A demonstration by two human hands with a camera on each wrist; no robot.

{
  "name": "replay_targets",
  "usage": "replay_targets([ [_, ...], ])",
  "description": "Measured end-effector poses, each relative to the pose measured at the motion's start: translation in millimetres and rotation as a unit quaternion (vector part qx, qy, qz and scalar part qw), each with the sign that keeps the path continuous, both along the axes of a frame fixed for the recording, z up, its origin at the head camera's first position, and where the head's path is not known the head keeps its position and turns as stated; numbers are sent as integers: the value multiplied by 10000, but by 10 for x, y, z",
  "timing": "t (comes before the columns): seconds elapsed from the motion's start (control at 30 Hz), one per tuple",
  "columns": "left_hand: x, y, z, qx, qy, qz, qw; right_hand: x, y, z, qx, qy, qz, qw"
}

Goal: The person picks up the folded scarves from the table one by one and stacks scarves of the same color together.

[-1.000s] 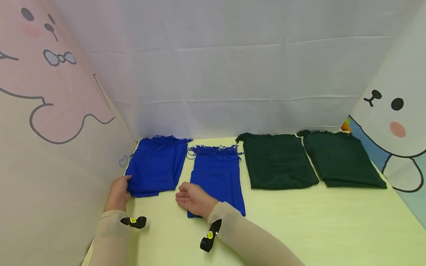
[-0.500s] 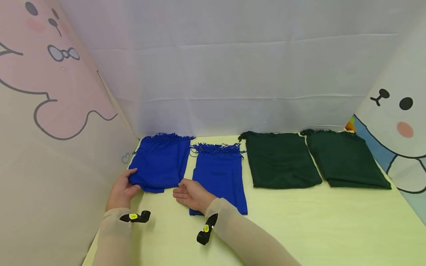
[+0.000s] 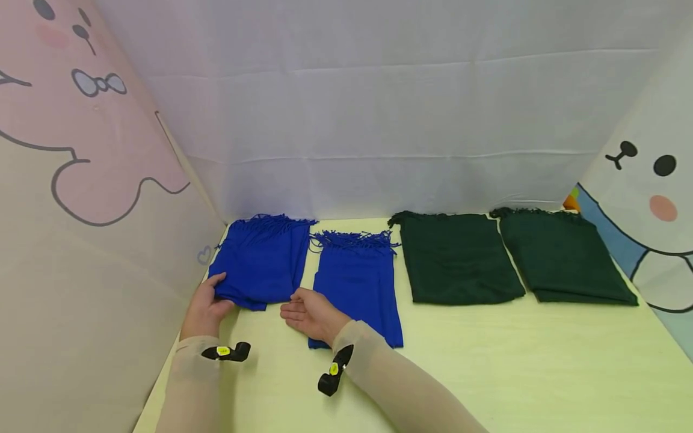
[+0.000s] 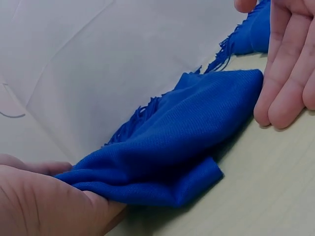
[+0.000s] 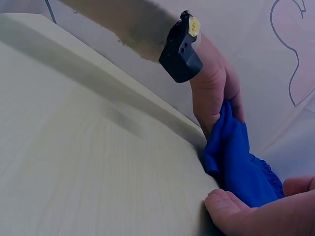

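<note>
A folded blue fringed scarf (image 3: 260, 261) lies at the far left of the table. Its near left corner is pinched by my left hand (image 3: 206, 310), thumb and fingers on the cloth; in the left wrist view the scarf (image 4: 172, 132) bunches up at that grip and looks slightly raised there. My right hand (image 3: 314, 316) is at the near right corner of the same scarf, its fingers straight beside the cloth edge. Whether it touches the cloth, I cannot tell. Under my right wrist lies a second blue fringed scarf (image 3: 357, 282), partly hidden by that hand and sleeve.
Two folded dark green fringed scarves lie to the right, one nearer (image 3: 460, 258) and one farther right (image 3: 565, 258). A white cloth wall (image 3: 379, 120) stands behind the table (image 3: 514, 367). Printed cloth walls (image 3: 108, 270) flank it on both sides.
My left hand has moved a little right and turned, with the pinched corner of the left blue scarf drawn in and up slightly. The right hand has shifted slightly left, closer to that scarf.
</note>
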State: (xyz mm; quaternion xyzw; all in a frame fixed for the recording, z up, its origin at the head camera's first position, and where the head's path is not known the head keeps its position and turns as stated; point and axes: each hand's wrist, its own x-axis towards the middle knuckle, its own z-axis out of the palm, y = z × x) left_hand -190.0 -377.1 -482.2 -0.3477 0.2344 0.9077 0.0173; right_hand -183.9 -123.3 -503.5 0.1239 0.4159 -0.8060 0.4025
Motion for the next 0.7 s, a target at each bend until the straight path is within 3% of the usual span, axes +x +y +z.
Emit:
replay_targets([
  [0.13, 17, 12, -20, 708, 125, 472, 9963, -8, 0, -16, -20, -54, -21, 10000],
  [0.37, 175, 87, -10, 1063, 420, 823, 9900, -12, -15, -38, -128, -76, -98, 9998],
  [0.53, 292, 140, 28, 1643, 486, 1186, 9781, -15, -15, -45, -171, -64, -119, 9998],
  [0.7, 433, 226, 17, 2164, 557, 1329, 9656, -21, -30, -70, -262, -107, -203, 9994],
])
